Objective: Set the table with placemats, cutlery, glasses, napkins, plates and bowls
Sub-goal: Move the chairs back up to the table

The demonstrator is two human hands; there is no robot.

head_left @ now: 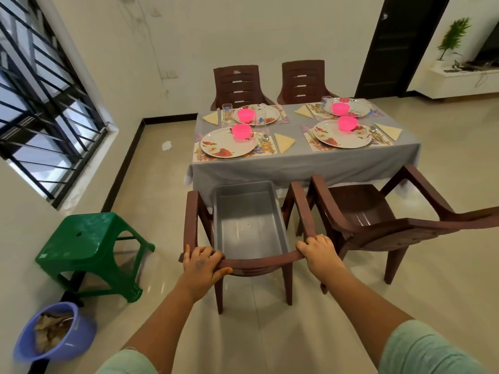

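Note:
A table with a grey cloth (305, 163) carries several place settings. Each has a floral plate (224, 145), a pink bowl (241, 131), a floral placemat, cutlery (266, 141) and a folded yellow napkin (284, 142). Clear glasses (227, 112) stand by the far settings. My left hand (203, 263) and my right hand (318, 251) both grip the top of the backrest of a brown plastic chair (258, 263) near me. On that chair's seat lies an empty grey tub (249, 220).
A second brown chair (378, 211) stands to the right and two more (237, 85) stand behind the table. On the floor at left are a green stool (86, 247) and a purple basin (51, 333) with scraps. A barred window fills the left wall.

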